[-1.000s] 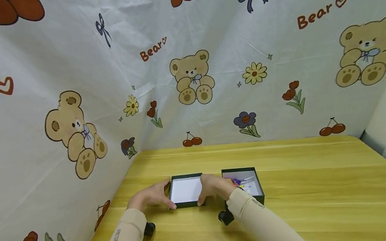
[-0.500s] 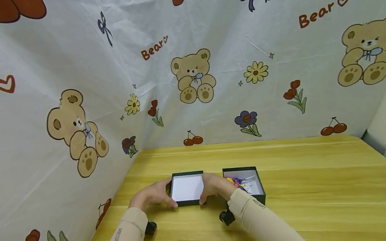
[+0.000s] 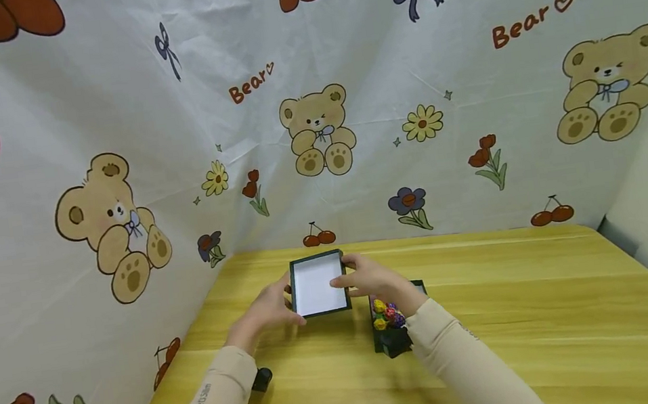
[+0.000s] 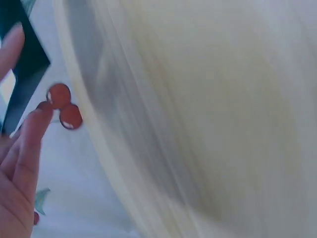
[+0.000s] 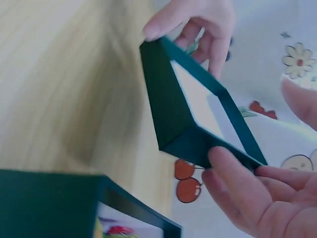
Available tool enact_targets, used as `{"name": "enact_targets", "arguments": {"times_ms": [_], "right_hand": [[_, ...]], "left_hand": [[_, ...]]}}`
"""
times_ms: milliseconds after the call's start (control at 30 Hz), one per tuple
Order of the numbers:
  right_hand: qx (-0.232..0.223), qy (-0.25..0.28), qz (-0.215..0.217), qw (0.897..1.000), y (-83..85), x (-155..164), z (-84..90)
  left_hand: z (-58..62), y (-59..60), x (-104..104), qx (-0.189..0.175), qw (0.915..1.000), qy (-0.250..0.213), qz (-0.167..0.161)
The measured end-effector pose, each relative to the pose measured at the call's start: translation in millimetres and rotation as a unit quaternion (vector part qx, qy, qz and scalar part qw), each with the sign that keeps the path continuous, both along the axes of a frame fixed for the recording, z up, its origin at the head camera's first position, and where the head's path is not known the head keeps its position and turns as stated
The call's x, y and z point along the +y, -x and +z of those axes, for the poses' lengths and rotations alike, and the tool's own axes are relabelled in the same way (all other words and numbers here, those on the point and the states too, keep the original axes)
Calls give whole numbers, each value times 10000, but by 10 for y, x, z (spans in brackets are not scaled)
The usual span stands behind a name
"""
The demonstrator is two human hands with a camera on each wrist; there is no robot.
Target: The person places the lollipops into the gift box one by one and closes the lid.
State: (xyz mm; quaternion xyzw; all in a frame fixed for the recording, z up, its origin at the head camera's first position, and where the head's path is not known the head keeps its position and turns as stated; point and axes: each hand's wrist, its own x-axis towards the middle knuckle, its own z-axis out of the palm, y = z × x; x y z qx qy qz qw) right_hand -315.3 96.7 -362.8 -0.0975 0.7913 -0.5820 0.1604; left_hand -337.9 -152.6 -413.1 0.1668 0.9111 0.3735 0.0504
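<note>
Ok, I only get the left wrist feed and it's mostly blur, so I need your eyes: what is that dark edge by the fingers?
Observer: It's the dark green lid, white inside, tilted up off the table.
Operator: Is only the left hand on it?
Observer: No, the left hand grips its left edge and the right hand grips its right edge.
Operator: Anything below it?
Observer: To its right sits the open box, with colourful pieces inside.

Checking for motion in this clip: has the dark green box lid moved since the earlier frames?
Yes. Both hands have lifted the box lid off the table and tilted it, away from the box.
</note>
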Motion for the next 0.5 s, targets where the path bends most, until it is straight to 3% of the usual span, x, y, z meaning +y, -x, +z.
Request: {"name": "enact_targets", "arguments": {"times_ms": [100,233,300,367,500], "right_hand": [[-124,549,-187,9982,3,94,85],[-67,915,-757,9929,21,233,130],[-69,1107,-1029,9885,24,307,145],[-87,1239,-1317,9835,17,380,174],[-68,1505,-1953,9691,-19,520,221]], "left_hand": [[60,9,142,97,9996,-181,172],[163,-9,312,-9,9980,-442,449],[217,-33,375,-220,9947,-891,461],[276,-53,443,-432,9868,-1498,443],[405,-102,604,-808,9589,-2678,464]]}}
